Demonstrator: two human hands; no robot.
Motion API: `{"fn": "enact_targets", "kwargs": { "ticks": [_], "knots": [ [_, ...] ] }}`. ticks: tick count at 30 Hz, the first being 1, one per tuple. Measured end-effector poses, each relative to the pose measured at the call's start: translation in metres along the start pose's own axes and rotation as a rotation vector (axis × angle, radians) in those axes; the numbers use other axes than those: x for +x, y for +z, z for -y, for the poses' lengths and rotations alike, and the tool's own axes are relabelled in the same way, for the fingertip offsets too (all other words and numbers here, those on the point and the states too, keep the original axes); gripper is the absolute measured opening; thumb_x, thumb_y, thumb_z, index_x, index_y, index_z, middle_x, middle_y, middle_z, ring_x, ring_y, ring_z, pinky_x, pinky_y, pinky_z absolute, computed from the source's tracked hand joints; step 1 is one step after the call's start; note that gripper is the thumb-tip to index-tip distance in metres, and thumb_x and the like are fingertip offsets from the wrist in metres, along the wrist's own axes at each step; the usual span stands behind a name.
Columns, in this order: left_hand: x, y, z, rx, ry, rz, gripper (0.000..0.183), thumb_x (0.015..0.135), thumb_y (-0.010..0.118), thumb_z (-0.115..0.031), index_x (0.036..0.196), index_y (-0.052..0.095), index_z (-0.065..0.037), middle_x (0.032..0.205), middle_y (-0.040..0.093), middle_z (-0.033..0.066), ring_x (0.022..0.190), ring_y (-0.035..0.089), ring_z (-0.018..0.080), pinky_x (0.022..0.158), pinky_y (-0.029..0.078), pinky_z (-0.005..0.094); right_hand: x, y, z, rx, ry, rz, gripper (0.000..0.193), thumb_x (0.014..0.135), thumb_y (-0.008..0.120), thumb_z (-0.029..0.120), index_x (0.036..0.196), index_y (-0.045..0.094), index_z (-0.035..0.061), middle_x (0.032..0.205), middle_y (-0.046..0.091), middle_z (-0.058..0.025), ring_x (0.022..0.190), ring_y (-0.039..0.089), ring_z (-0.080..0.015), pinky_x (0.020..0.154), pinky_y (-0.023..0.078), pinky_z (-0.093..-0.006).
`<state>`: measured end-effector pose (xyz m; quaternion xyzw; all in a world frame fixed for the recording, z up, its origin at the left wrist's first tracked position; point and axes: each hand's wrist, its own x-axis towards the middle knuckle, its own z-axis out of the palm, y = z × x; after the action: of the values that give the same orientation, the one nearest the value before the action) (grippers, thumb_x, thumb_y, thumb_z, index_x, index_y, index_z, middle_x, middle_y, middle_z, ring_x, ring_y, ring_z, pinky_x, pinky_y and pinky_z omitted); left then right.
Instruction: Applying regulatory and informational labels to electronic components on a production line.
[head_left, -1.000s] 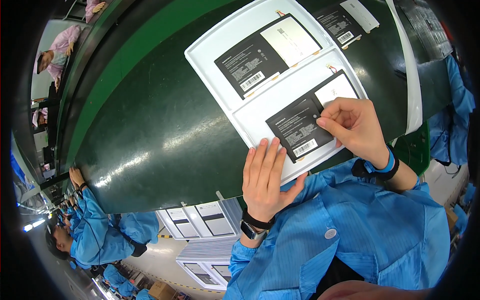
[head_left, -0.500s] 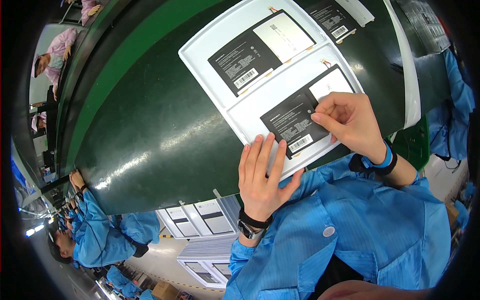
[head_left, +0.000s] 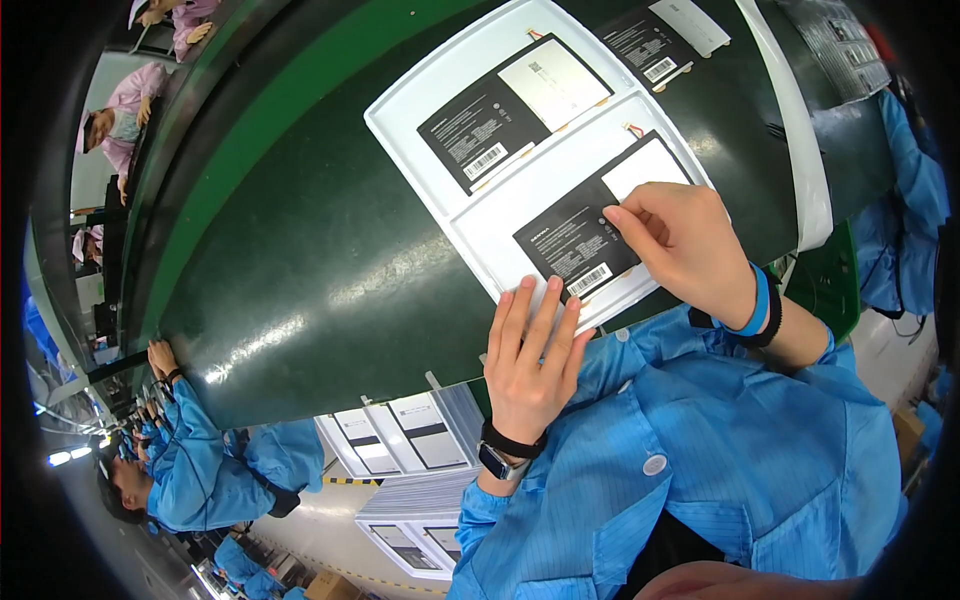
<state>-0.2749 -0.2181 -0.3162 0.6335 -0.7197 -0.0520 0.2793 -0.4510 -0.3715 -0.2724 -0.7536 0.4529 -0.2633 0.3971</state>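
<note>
A white two-compartment tray holds two flat battery packs, each partly black and partly white with a short wire lead. My right hand is over the near battery pack, thumb and index finger pinched together against its face near the black-white border. Whatever lies between those fingertips is hidden. My left hand is spread, its fingertips resting at the near rim of the tray and the pack's lower corner. In the far compartment, untouched, lies the other battery pack.
Beyond the tray, more flat packs lie on the green tabletop. A white strip runs along the right. Below the table edge stand stacked trays of packs. A co-worker in blue is at the left.
My right hand has shifted slightly left along the near pack, still pinched. My left hand's fingers have moved a little right, closer to the pack's corner. The tray appears slightly turned.
</note>
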Motion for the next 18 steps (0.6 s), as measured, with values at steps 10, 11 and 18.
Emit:
{"fn": "enact_targets", "kwargs": {
  "ticks": [10,11,18],
  "knots": [
    [0.000,0.002,-0.005,0.010,-0.021,-0.008,0.035,0.087,0.080,-0.013,0.122,0.077,-0.008,0.138,0.069,0.0114,0.138,0.057,0.0360,0.117,0.043,0.0545,0.003,-0.005,0.005,-0.362,-0.212,-0.082,0.032,0.097,0.070,0.018,0.071,0.064,-0.0002,0.070,0.067,-0.0150,0.053,0.062,-0.0331,0.050,0.048,-0.0431],
    [-0.001,0.002,-0.004,0.009,-0.025,-0.007,0.035,0.087,0.080,-0.013,0.122,0.077,-0.008,0.138,0.069,0.0114,0.138,0.057,0.0360,0.117,0.043,0.0545,0.000,-0.007,0.007,-0.362,-0.211,-0.078,0.032,0.097,0.070,0.018,0.071,0.064,-0.0002,0.070,0.067,-0.0150,0.053,0.062,-0.0331,0.050,0.048,-0.0431],
    [-0.006,0.011,0.003,-0.011,0.005,-0.045,0.033,0.087,0.080,-0.016,0.119,0.078,-0.008,0.138,0.069,0.0125,0.137,0.057,0.0378,0.115,0.043,0.0553,-0.018,0.012,0.003,-0.464,-0.627,0.314,0.052,0.094,0.070,0.029,0.136,0.062,-0.0013,0.151,0.055,-0.0155,0.149,0.041,-0.0364,0.118,0.038,-0.0527]
  ]
}}
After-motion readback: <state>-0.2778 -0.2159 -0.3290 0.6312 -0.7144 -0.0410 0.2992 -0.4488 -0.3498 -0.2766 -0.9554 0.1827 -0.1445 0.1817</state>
